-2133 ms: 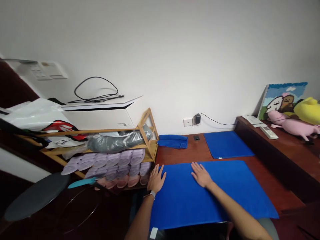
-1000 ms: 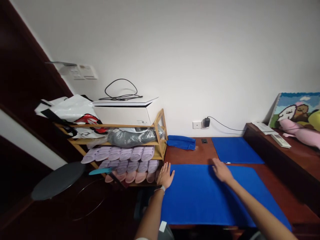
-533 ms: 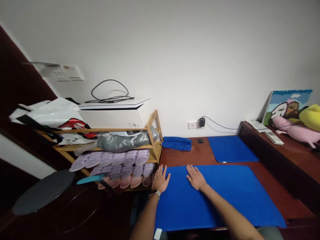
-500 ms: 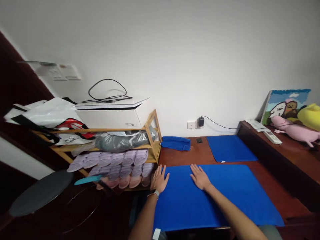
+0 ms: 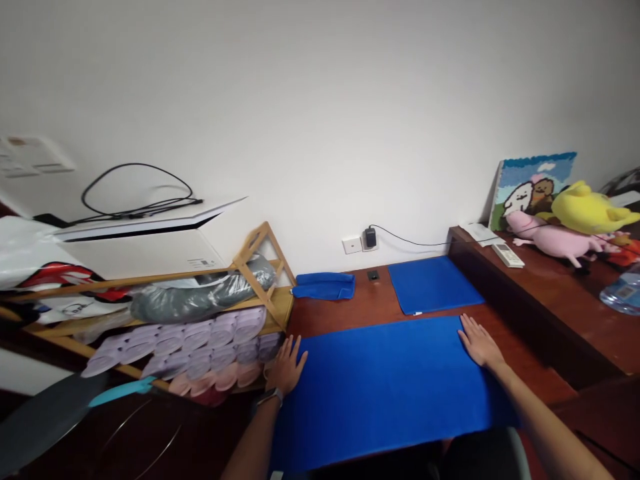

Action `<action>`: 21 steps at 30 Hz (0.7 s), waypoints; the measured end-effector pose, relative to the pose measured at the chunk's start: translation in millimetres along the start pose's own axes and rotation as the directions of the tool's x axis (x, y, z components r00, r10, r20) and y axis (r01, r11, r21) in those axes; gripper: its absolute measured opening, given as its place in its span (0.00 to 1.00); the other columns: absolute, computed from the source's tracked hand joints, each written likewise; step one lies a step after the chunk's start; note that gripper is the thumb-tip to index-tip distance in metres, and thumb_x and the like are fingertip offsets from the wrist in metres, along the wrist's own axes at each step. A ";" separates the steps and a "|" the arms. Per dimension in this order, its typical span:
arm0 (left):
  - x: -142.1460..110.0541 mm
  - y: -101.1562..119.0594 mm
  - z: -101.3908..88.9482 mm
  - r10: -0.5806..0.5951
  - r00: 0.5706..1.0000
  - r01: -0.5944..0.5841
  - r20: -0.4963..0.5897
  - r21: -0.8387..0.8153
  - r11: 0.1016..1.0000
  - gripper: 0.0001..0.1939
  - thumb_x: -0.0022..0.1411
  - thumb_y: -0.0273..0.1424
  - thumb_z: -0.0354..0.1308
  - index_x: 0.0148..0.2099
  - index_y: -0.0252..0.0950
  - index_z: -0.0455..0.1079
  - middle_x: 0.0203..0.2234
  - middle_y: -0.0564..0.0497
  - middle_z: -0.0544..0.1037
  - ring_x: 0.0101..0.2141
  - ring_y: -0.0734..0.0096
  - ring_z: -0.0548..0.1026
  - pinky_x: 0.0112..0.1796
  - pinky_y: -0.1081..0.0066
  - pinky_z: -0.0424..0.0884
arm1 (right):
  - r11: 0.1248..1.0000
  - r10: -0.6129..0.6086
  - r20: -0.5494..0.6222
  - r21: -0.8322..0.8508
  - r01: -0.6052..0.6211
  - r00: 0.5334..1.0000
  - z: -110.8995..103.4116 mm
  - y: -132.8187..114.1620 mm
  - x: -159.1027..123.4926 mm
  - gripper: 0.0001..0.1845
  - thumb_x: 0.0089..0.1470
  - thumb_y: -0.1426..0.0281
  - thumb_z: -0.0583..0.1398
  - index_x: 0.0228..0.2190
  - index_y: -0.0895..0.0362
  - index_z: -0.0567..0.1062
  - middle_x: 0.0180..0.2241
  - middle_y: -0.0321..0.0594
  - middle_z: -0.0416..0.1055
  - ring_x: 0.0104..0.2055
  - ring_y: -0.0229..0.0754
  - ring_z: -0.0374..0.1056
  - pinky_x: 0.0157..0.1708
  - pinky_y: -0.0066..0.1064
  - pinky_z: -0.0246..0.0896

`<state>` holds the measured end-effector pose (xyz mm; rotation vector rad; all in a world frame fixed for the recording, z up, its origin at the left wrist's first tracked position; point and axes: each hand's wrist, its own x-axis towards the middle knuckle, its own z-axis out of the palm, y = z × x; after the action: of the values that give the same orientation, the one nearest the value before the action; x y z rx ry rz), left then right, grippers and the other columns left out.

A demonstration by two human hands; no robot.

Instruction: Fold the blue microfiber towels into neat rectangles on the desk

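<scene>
A large blue cloth point(image 5: 380, 387) lies spread flat on the reddish-brown desk point(image 5: 320, 319), its near edge hanging at the desk's front. My left hand point(image 5: 287, 365), with a watch on the wrist, rests on the cloth's left edge, fingers apart. At the far right corner of the cloth, my right hand point(image 5: 481, 341) lies flat with fingers stretched out. Behind, a folded blue cloth point(image 5: 324, 286) sits at the back left of the desk. A smaller flat blue cloth point(image 5: 434, 285) with a white tag lies at the back right.
A wooden rack point(image 5: 267, 293) on the left holds slippers point(image 5: 200, 337), a wrapped grey bundle and a white box point(image 5: 145, 250) with a cable on top. On the right, a raised ledge bears a remote point(image 5: 508, 255), plush toys point(image 5: 555, 241) and a bottle point(image 5: 623, 293). A charger point(image 5: 370, 237) is plugged into the wall.
My right hand has slid rightward across the large cloth to its far right corner. My left hand stays at the left edge. The camera view has turned to the right.
</scene>
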<state>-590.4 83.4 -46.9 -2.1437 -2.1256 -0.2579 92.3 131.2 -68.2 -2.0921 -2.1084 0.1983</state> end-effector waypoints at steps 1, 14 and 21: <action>0.1 0.2 -0.9 0.001 1.000 -0.001 0.007 0.006 1.000 0.36 0.74 0.47 0.41 0.74 0.31 0.57 0.72 0.36 0.59 0.71 0.50 0.57 0.67 0.52 0.57 | 1.000 -0.003 -0.002 0.005 0.003 1.000 -0.2 -1.7 -0.5 0.42 0.67 0.53 0.37 0.72 0.65 0.53 0.74 0.47 0.48 0.76 0.50 0.43 0.74 0.48 0.40; 1.1 2.9 2.5 -0.030 0.999 0.031 0.027 -0.026 0.999 0.36 0.74 0.50 0.39 0.75 0.35 0.55 0.73 0.39 0.58 0.72 0.50 0.55 0.67 0.49 0.57 | 0.997 0.078 0.096 -0.011 -0.077 0.992 -14.7 -9.9 7.1 0.40 0.66 0.56 0.39 0.72 0.64 0.55 0.74 0.49 0.49 0.76 0.52 0.45 0.73 0.51 0.42; -1.0 -1.7 -13.2 0.031 0.999 -0.029 0.012 -0.084 0.996 0.36 0.75 0.49 0.38 0.75 0.34 0.54 0.74 0.40 0.56 0.72 0.53 0.54 0.68 0.52 0.55 | 0.999 -0.034 0.053 0.001 0.034 0.998 -40.0 -93.7 9.3 0.38 0.68 0.59 0.40 0.71 0.65 0.57 0.73 0.51 0.51 0.76 0.53 0.44 0.73 0.48 0.41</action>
<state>-592.6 79.8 -34.2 -2.2270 -2.1242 -0.3372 9.1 138.7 -9.3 -2.0706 -2.1720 0.2521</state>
